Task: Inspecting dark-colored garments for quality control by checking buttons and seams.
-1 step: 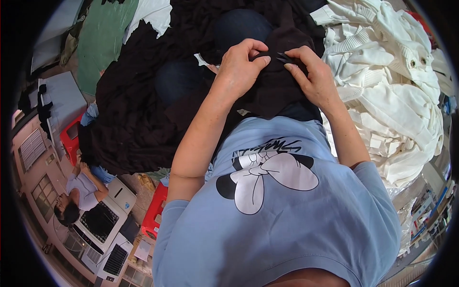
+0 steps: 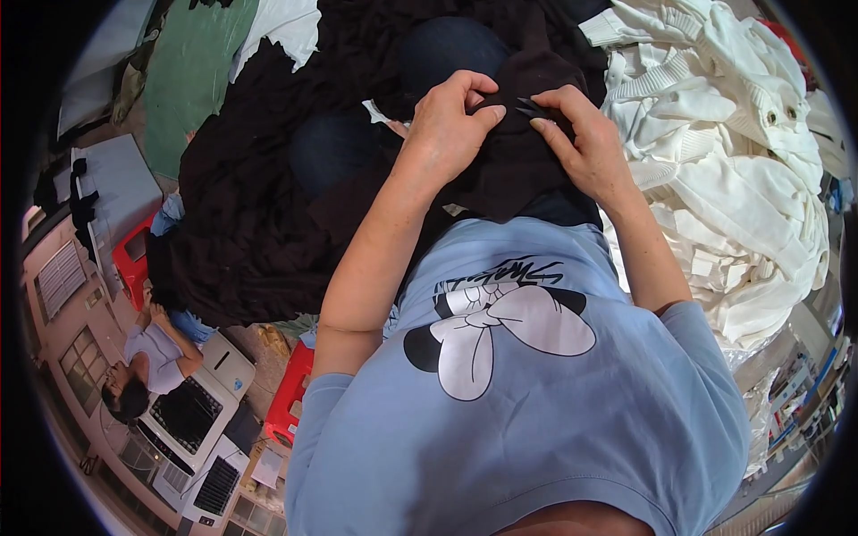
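Note:
Dark brown-black knit fabric [image 2: 514, 170] is spread over my lap. My left hand [image 2: 447, 125] pinches a fold of it between thumb and bent fingers. Just to the right, my right hand [image 2: 585, 147] is closed on a pair of small dark thread snips [image 2: 527, 107]. Their two pointed blades stand slightly apart and aim at the fold beside my left fingertips. The rest of the snips is hidden by my fingers. Whether the blades touch the fabric, I cannot tell.
White knit garments [image 2: 742, 196] are heaped on my right. A large dark pile of cloth [image 2: 241, 205] lies on my left, with green cloth [image 2: 192, 80] beyond it. Red stools [image 2: 288, 393] stand at the lower left, near another person [image 2: 161, 357].

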A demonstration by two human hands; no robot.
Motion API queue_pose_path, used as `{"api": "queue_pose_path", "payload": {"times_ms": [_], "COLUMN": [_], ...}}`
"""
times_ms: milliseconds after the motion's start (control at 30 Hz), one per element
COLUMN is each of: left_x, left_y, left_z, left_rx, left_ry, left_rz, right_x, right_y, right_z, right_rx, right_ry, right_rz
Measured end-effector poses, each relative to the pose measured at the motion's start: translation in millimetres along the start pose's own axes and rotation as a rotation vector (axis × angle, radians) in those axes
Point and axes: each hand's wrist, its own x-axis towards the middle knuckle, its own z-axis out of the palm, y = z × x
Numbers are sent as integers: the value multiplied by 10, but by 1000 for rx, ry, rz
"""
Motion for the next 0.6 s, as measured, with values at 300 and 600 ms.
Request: {"api": "queue_pose_path", "payload": {"times_ms": [300, 600], "left_x": [15, -16], "left_y": [-3, 21], "left_z": [-57, -109], "left_rx": [-459, -562], "left_ry": [-138, -153], "left_rz": [-190, -222], "right_x": [-13, 45], "right_y": [-7, -20], "right_z": [43, 132], "right_rx": [38, 87], "right_ry": [26, 67], "right_rz": [1, -38]}}
